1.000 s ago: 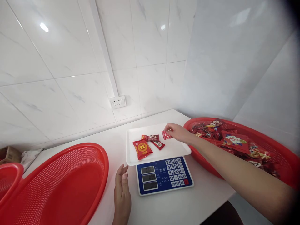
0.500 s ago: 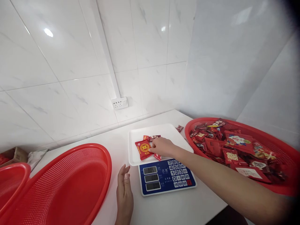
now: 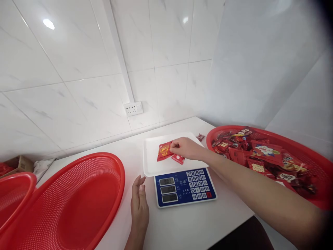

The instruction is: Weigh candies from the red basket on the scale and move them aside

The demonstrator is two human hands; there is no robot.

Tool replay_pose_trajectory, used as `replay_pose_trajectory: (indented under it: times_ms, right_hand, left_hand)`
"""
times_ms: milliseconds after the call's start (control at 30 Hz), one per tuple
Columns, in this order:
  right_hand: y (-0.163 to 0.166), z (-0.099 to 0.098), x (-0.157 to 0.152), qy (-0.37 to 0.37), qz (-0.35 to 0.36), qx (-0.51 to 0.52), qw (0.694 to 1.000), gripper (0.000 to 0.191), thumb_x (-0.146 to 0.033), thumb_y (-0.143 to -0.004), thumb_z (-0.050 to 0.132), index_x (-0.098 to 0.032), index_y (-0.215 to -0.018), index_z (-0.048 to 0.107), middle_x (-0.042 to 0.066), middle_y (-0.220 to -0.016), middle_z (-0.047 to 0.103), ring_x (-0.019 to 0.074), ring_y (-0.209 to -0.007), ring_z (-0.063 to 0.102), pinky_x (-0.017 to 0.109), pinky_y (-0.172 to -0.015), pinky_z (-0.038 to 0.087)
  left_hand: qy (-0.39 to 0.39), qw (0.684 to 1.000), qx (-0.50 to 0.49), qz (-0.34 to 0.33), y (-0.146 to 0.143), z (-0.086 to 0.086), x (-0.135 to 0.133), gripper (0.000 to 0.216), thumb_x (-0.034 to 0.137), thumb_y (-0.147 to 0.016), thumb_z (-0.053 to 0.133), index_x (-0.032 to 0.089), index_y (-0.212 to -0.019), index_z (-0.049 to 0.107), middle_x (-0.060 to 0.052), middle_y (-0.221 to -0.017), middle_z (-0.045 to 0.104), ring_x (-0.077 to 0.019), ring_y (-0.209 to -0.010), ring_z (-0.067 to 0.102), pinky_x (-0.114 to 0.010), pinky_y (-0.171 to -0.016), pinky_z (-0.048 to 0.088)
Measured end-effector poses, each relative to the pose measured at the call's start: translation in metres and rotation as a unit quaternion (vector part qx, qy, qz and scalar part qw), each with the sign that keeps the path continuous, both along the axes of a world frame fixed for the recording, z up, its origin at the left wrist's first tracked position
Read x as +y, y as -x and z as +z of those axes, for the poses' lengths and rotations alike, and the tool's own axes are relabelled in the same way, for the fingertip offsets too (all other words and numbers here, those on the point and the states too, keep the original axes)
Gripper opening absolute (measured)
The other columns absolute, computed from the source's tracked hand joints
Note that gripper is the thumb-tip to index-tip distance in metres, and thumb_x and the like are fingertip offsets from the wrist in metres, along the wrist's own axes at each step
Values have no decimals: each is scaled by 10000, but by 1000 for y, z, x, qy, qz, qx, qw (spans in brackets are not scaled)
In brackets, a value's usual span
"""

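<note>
White-tiled corner, white surface (image 3: 187, 225). Head view: the right hand (image 3: 187, 147) has its fingers (image 3: 174, 146) pinching the few red packets (image 3: 163, 151) on the scale (image 3: 184, 187) tray (image 3: 149, 163). The left hand (image 3: 139, 205) lies flat, fingers released. Many more packets fill the right basket (image 3: 260, 130).

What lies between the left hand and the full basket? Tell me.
In the head view, the scale stands between left hand and basket; the right forearm crosses beyond it, right hand holding a packet.
</note>
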State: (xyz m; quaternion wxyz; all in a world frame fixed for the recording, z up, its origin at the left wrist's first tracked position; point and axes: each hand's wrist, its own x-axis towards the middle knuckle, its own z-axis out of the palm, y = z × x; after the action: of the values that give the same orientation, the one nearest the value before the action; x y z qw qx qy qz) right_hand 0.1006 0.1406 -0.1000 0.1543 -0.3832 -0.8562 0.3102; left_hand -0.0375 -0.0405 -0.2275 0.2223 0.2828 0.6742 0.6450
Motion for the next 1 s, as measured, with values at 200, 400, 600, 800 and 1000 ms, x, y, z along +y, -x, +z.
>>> replay_pose_trajectory:
  times_ms: [200,400,600,800,1000]
  right_hand:
    - [-12,14,-2,-40,-12,26,999,167,-298,-723,504,-194,-603,554,-6,-653,615,104,-558,496,237,-517,349]
    - [-12,1,0,-29,-5,20,999,147,-290,-722,512,-195,-631,575,0,-657,624,118,-579,515,243,-540,368]
    - [-13,3,-17,-31,98,90,991,137,-288,-775,515,-195,-728,604,6,-792,629,125,-712,555,246,-663,412]
    - [-10,-1,-12,-23,169,77,982,209,-385,-827,499,-220,-890,611,18,-918,637,144,-823,573,263,-762,425]
    - [-4,-26,25,-69,-36,-127,989,657,-530,-765,533,-217,-1325,392,162,-1272,484,292,-1033,558,356,-801,418]
  left_hand:
    - [12,1000,6,-4,-1,4,0,473,507,-872,384,239,-1253,466,-99,-1247,562,-254,-1158,507,-432,-991,361]
    - [-16,999,43,2,0,0,-3,433,496,-869,406,224,-1192,501,-103,-1211,576,-251,-1162,499,-428,-993,372]
    - [-126,990,-41,-41,-10,38,1,436,469,-837,500,277,-1225,447,-94,-1242,541,-231,-1089,564,-404,-897,473]
    - [-144,942,-254,-165,-16,79,33,590,373,-762,639,284,-1283,379,-70,-1171,610,-202,-1031,608,-369,-884,492]
    - [-162,942,-288,-55,-4,66,33,406,290,-759,647,277,-1132,486,-29,-1170,600,-157,-1008,603,-256,-788,527]
